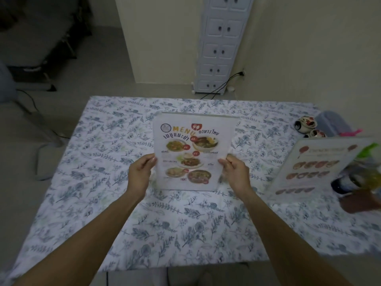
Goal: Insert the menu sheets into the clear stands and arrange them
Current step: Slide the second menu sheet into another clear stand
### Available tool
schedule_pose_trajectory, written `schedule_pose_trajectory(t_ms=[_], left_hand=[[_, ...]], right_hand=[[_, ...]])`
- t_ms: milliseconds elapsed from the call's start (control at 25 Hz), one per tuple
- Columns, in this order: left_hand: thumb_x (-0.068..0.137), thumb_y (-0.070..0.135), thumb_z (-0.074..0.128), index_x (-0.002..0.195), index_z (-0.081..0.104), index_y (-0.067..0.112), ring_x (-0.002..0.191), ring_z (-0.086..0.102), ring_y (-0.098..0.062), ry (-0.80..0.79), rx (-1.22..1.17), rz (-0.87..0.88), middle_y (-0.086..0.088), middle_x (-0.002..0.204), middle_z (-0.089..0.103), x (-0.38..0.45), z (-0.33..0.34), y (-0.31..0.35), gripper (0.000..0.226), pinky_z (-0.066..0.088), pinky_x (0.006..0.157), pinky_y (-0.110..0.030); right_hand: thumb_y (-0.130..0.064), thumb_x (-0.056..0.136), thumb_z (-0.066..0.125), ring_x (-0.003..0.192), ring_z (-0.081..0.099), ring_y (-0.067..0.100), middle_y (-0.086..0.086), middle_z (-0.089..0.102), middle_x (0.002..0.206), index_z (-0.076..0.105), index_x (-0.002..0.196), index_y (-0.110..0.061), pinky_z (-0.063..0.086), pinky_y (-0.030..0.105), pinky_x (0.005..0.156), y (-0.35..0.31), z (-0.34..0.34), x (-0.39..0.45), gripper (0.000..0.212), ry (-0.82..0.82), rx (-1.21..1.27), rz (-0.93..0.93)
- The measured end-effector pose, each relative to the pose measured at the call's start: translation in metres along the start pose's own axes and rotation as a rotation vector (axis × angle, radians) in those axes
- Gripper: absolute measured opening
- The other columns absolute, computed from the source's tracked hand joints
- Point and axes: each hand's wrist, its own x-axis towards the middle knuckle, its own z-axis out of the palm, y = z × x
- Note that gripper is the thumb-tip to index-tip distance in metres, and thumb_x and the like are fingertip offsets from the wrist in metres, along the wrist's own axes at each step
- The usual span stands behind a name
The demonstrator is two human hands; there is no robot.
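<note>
At table centre, on the floral tablecloth (99, 153): clear stand (231, 129) with menu sheet (191, 153), upright, pinched at its side edges by left hand (141, 172) and right hand (235, 172). Likely light, stiff, slippery; best gripped low at both edges.

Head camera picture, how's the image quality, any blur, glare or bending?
Head view: dim room, with the brightest patch on the tablecloth near the middle; the menu stand held by the left hand and right hand is readable but slightly soft; the second menu stand and the objects at the right edge are smeared by blur; wide-angle bending tilts the cabinet.
</note>
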Motion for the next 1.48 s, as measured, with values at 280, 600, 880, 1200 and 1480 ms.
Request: schedule_pose_trajectory(t_ms=[280,600,880,1200,1480], left_hand=[[0.096,0.014,0.054,0.106,0.067,0.002,0.099,0.068,-0.026,0.041,-0.051,-0.001,-0.012,0.108,0.071,-0.028,-0.020,-0.016,0.020,0.057,0.084,-0.037],[0.095,0.013,0.055,0.103,0.065,0.001,0.099,0.066,-0.024,0.045,-0.096,-0.011,-0.003,0.099,0.070,-0.037,-0.021,-0.026,0.018,0.053,0.091,-0.038],[0.095,0.014,0.055,0.092,0.069,0.015,0.089,0.070,-0.007,0.021,-0.087,-0.007,0.012,0.088,0.075,-0.037,-0.023,-0.031,0.014,0.056,0.082,-0.026],[0.096,0.020,0.054,0.102,0.065,0.020,0.098,0.064,-0.014,0.131,-0.037,-0.025,0.006,0.100,0.068,-0.047,-0.016,-0.033,0.012,0.051,0.092,-0.035],[0.095,0.027,0.055,0.101,0.057,0.021,0.089,0.059,-0.002,0.109,0.234,0.147,0.002,0.100,0.062,-0.094,0.017,-0.035,0.009,0.046,0.073,-0.021]], right_hand=[[-0.012,0.094,0.058,0.107,0.066,0.037,0.012,0.074,0.104,0.071,0.095,-0.007,0.057,0.054,0.086,0.006,0.009,-0.006,0.014,-0.106,0.055,0.049],[-0.021,0.093,0.059,0.078,0.064,0.017,0.016,0.073,0.094,0.067,0.088,-0.009,0.059,0.048,0.081,0.023,0.009,-0.021,0.016,-0.068,-0.052,-0.015],[-0.026,0.094,0.058,0.066,0.054,0.012,0.005,0.069,0.076,0.065,0.085,-0.009,0.045,0.024,0.057,0.026,0.010,-0.025,0.020,-0.047,-0.107,-0.077],[-0.026,0.097,0.053,0.076,0.061,0.011,0.004,0.070,0.090,0.061,0.095,-0.003,0.050,0.021,0.064,0.030,0.012,-0.031,0.025,-0.061,-0.072,-0.080],[-0.039,0.098,0.047,0.101,0.067,0.016,-0.005,0.069,0.101,0.062,0.113,-0.021,0.055,0.022,0.077,0.036,-0.012,-0.050,0.029,0.078,-0.077,-0.089]])
